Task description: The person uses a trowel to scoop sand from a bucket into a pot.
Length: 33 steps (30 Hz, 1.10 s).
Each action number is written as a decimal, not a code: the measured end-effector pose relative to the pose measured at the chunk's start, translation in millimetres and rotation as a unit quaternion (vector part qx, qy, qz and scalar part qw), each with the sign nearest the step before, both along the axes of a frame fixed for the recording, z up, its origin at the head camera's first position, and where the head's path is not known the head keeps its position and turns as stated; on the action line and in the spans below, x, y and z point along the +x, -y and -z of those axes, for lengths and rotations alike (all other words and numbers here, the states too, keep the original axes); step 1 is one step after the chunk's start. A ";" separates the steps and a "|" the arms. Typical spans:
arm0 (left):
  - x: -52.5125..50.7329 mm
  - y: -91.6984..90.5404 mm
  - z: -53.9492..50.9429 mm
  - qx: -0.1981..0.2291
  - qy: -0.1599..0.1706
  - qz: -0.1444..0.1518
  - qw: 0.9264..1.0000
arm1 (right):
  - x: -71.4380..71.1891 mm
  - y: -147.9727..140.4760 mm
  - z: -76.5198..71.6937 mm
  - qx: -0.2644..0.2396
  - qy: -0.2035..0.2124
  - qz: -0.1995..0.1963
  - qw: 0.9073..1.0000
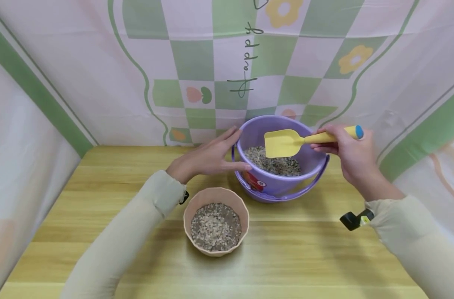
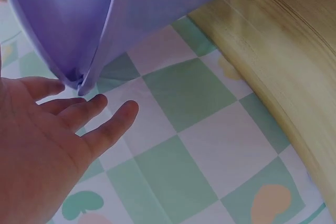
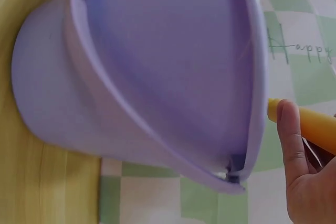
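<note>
Head view gives me a wood-grain surface point(image 1: 305, 257), backed by a hanging cloth point(image 1: 193, 58) with green and white checks, flowers and the word "Happy"; more cloth hangs at both sides. Left to right: the left hand point(image 1: 212, 160), its fingers straight and spread apart, thumb on the rim of a purple bucket point(image 1: 283, 187); a faceted pink bowl point(image 1: 216, 193) nearer me, holding gravel point(image 1: 214, 226); the bucket, with more gravel inside; a yellow toy shovel point(image 1: 283, 144), blade over the bucket's mouth; the right hand point(image 1: 355, 155), fingers clamped on the shovel's handle. Only this view shows me gravel and bowl. Left wrist adds the palm; right wrist, the bucket's other bail joint point(image 3: 236, 166). I count one bowl, one bucket, one shovel, two hands.
</note>
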<state>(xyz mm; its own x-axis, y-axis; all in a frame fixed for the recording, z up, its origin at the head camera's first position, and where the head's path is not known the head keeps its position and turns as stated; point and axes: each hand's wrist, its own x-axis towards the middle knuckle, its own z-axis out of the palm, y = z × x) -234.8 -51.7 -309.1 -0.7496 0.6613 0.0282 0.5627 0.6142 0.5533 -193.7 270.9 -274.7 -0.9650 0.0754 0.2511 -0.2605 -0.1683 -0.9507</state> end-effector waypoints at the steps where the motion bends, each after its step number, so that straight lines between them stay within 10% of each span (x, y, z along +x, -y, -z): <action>1: 0.0 -1.5 0.0 -0.003 0.003 0.000 1.000 | -0.9 -0.3 0.2 0.015 0.005 0.006 1.000; 6: 1.4 -6.8 0.2 -0.019 0.007 -0.004 1.000 | -4.5 -0.5 -0.9 0.127 0.036 0.042 0.990; 12: 1.6 -9.6 1.5 -0.019 -0.009 -0.004 1.000 | -8.2 0.7 -0.1 0.279 0.043 0.090 0.955; 26: -0.8 -14.0 1.4 -0.015 -0.028 -0.013 0.999 | -12.5 1.6 -3.9 0.438 -0.017 0.137 0.888; 33: -0.4 -14.1 1.1 -0.021 -0.030 -0.009 0.999 | -12.7 -2.8 -3.3 0.471 -0.021 0.127 0.872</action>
<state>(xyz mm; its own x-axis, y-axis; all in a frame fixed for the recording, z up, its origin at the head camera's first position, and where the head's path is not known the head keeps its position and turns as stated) -235.2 -37.6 -310.2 -0.7593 0.6492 0.0452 0.5823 0.6468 0.4925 -206.4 273.7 -271.4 -0.9353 0.0265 0.3528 -0.2140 0.7518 -0.6236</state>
